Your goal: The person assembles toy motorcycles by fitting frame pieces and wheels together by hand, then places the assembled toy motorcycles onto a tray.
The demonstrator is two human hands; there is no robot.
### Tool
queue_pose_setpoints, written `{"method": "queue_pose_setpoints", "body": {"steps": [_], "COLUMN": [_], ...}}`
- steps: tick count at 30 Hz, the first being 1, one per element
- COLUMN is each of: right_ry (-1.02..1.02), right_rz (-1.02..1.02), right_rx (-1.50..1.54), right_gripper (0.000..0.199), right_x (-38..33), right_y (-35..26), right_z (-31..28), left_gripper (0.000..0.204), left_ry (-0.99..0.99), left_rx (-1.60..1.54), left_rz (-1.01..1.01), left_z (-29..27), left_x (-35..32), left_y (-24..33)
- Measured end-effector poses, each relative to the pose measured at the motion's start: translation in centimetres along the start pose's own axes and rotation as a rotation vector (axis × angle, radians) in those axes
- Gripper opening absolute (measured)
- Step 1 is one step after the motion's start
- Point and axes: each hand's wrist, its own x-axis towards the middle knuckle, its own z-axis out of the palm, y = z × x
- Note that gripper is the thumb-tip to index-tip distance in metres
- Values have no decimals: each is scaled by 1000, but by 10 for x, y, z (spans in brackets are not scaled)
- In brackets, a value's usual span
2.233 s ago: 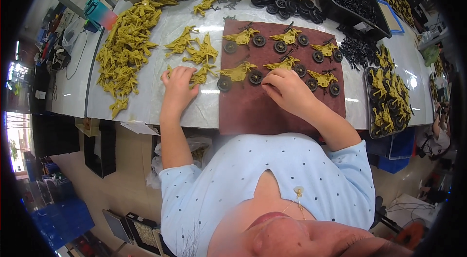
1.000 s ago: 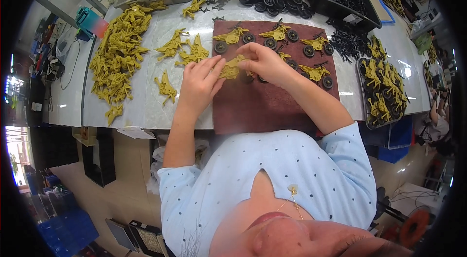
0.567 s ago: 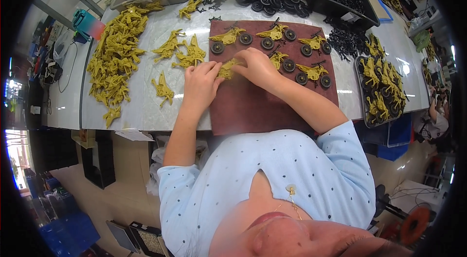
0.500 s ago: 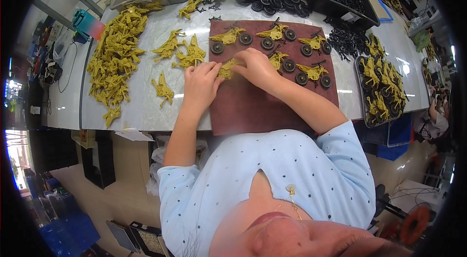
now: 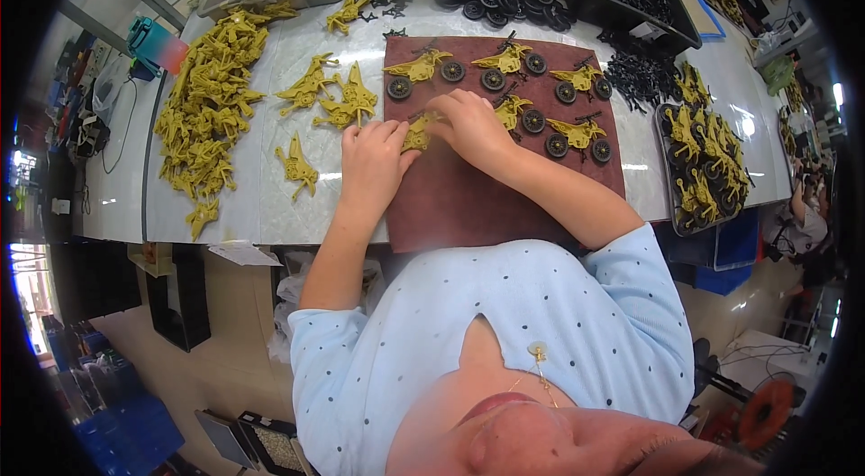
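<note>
yellow plastic motorcycle frame pinched between left hand and right hand on brown mat. five wheeled bikes finished; large pile of bare frames left on counter.

White paper label — table's front edge

A long pale worktable with a glossy top is seen from above, lit brightly from overhead. Blue crates are stacked on the floor at lower left, where daylight is admitted.
</note>
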Motion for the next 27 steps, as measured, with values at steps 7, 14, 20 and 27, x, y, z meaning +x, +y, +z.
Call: {"method": "queue_pose_setpoints", "body": {"steps": [7, 14, 20, 27], "right_ry": [-21, 16, 58, 69], "right_rz": [-384, -470, -483, -495], "right_rx": [-58, -304, -315, -315], "right_gripper": [27, 33, 18, 9], "right_x": [-12, -9, 12, 16], "right_y": [-2, -13, 1, -2], "right_z": [-6, -5, 5, 6], "left_gripper": [42, 36, 24, 18], "left_ry": [-22, -114, 58, 181], "left_rx": [29, 50, 19, -1], "left_rz": [34, 53, 106, 146], "left_z": [4, 14, 6, 12], "left_x": [3, 9, 8, 5], "left_y": [8, -7, -2, -9]}}
